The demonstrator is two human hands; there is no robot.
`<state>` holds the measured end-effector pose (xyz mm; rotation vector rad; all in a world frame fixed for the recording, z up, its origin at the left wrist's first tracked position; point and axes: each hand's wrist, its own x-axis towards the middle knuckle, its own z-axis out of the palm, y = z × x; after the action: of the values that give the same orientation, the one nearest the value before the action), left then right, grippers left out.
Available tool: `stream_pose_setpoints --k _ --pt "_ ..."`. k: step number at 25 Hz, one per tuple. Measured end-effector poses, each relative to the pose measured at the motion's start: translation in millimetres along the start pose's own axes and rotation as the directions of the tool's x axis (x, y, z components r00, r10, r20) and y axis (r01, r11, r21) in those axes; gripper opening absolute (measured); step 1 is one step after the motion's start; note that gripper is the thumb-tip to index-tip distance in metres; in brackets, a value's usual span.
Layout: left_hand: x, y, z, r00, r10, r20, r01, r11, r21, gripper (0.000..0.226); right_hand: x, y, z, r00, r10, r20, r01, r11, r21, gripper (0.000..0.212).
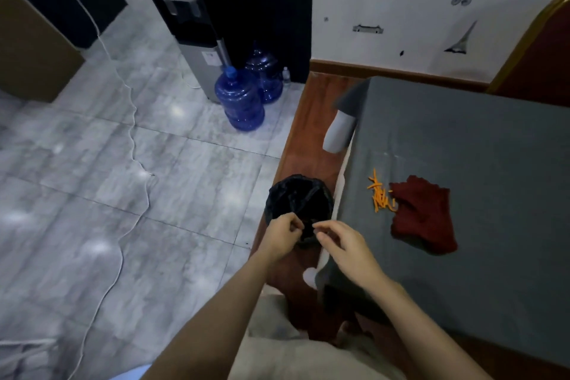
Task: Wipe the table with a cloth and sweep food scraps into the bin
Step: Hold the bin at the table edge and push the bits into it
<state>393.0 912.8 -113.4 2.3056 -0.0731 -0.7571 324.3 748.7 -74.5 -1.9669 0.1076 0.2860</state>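
- Current step, as I judge it: preparing the bin (pixel 298 203) before sweeping. It stands on the floor just left of the table (pixel 481 163), below its left edge.
- My left hand (pixel 282 236) is pinched shut on the near rim of the black liner (pixel 287 194).
- My right hand (pixel 345 245) is at the same rim with fingers curled. I cannot tell whether it grips the liner or only touches it.
- Procedure: I draw the two hands apart so the liner mouth opens wide. I pull lightly, as the thin film is likely to tear or slip off the rim.
- I keep the mouth directly under the table edge, in line with the scraps (pixel 381 194).
- The scraps lie in a small orange pile near the left edge, just left of the red cloth (pixel 422 216), which lies flat and unheld on the table.
- Risk: a collapsed mouth would let scraps fall to the floor.
- Next, I judge: take the cloth and push the pile left, over the edge.
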Motion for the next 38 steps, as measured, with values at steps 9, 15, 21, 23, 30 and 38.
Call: stream_pose_setpoints --k 9,15,21,23,30,38 --pt "51 -93 -50 0.944 -0.231 0.234 0.311 0.856 -0.412 0.009 73 3 96 0.852 0.518 -0.077 -0.488 0.839 0.242 0.025" --pt "84 -119 -59 0.91 -0.314 0.27 0.408 0.79 -0.457 0.009 113 24 112 0.788 0.61 -0.083 -0.579 0.781 0.233 0.03" --pt "156 -161 -31 0.899 -0.344 0.271 0.435 0.774 -0.46 0.017 158 119 122 0.699 0.705 -0.121 -0.649 0.696 0.306 0.03" --pt "192 -191 -4 0.896 -0.37 0.245 0.443 0.781 -0.441 0.019 178 164 135 0.683 0.719 -0.128 -0.665 0.685 0.299 0.033" --pt "289 -286 79 0.923 -0.376 0.08 0.384 0.911 -0.152 0.027 252 302 175 0.677 0.659 -0.327 -0.686 0.726 0.044 0.037" --pt "326 -316 126 0.934 -0.352 0.058 0.356 0.93 -0.087 0.04 245 367 204 0.465 0.763 -0.448 -0.739 0.613 0.278 0.031"
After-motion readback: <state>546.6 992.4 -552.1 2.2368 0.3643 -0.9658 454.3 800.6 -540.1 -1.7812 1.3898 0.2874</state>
